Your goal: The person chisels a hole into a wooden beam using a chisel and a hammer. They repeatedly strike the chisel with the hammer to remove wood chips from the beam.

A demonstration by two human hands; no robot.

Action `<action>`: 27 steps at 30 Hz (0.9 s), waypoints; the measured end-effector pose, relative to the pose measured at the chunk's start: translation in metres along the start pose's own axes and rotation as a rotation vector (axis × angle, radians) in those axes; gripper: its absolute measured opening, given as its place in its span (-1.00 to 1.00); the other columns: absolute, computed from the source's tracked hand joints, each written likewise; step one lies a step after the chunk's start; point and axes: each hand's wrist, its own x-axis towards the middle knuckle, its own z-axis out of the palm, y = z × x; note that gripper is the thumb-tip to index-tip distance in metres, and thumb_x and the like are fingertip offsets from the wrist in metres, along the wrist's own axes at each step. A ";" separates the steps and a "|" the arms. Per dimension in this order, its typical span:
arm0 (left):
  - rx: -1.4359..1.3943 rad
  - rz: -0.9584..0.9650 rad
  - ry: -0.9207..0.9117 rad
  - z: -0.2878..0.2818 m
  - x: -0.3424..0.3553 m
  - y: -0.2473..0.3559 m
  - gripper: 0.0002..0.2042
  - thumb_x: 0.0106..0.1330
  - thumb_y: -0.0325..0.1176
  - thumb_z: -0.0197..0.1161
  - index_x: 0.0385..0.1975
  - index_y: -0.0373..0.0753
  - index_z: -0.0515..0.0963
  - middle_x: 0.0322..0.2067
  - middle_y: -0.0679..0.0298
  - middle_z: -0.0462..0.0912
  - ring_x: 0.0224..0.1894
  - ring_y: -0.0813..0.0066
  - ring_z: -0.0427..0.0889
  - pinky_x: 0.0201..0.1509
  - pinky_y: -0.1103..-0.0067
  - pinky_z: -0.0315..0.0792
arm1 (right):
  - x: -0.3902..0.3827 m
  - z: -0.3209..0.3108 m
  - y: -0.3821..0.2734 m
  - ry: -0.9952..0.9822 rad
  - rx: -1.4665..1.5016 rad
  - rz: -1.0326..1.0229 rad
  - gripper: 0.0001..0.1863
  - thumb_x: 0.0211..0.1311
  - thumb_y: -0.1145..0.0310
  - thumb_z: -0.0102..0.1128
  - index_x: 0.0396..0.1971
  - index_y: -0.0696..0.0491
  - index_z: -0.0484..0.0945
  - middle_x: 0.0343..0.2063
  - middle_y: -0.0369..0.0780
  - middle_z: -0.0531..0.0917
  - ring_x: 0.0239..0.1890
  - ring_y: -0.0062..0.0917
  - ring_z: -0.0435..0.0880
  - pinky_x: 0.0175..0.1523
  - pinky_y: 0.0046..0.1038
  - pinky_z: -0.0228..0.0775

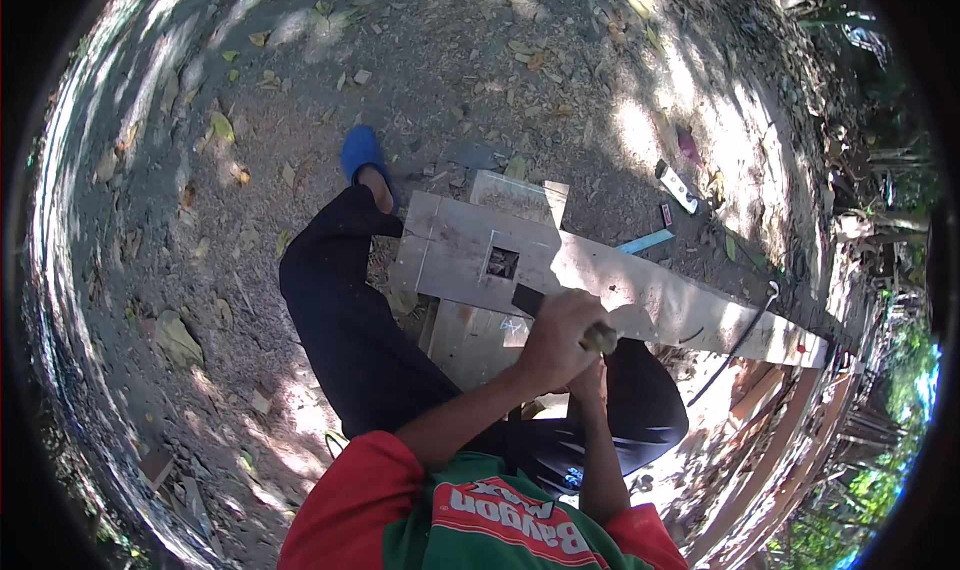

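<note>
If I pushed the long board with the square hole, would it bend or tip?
The board would probably stay stiff, because its edges look straight. It may feel heavy, being long and wide. It might slide or tip a little, since it seems to rest across other wood.

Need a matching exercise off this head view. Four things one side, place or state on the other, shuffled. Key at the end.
Column one
1. left hand
2. shoe
3. square hole
4. light-blue strip

Column two
A. cut into the plank
B. just past the plank's far edge
C. closed around a dark-bladed tool
D. worn on a foot

Pairs: 1-C, 2-D, 3-A, 4-B
</note>
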 end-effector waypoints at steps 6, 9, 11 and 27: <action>-0.005 0.112 0.020 0.006 -0.008 -0.025 -0.74 -0.05 -0.40 0.44 -0.39 -0.19 0.50 -0.37 0.25 0.51 -0.19 0.19 0.51 -0.03 0.32 0.31 | -0.001 -0.005 -0.005 0.000 -0.064 0.023 -0.36 -0.08 0.18 0.47 -0.02 0.16 0.42 -0.23 -0.09 0.61 -0.10 -0.27 0.61 -0.03 -0.24 0.43; 0.004 0.089 0.088 0.003 0.002 -0.046 -0.65 -0.25 -0.48 0.45 -0.40 -0.16 0.51 -0.40 0.28 0.47 -0.22 0.22 0.52 -0.06 0.31 0.33 | 0.000 -0.025 -0.054 -0.096 -0.023 0.346 -0.63 -0.01 0.28 0.37 -0.27 0.18 0.51 -0.53 -0.18 0.61 -0.44 -0.40 0.62 -0.32 -0.34 0.45; -0.010 0.087 0.088 0.002 0.001 -0.053 -0.66 -0.25 -0.47 0.45 -0.41 -0.16 0.51 -0.40 0.28 0.47 -0.22 0.22 0.52 -0.07 0.31 0.33 | -0.007 -0.035 -0.075 -0.052 0.043 0.323 -0.75 0.02 0.34 0.30 -0.40 0.17 0.49 -0.67 -0.23 0.55 -0.63 -0.52 0.55 -0.49 -0.43 0.38; -0.069 0.116 0.090 -0.011 -0.001 -0.052 -0.77 0.01 -0.40 0.46 -0.46 -0.17 0.48 -0.46 0.28 0.46 -0.30 0.22 0.48 -0.14 0.35 0.30 | -0.043 -0.113 -0.204 0.198 0.294 0.070 -0.77 0.11 0.39 0.36 -0.40 0.13 0.46 -0.64 -0.30 0.48 -0.72 -0.65 0.44 -0.59 -0.60 0.28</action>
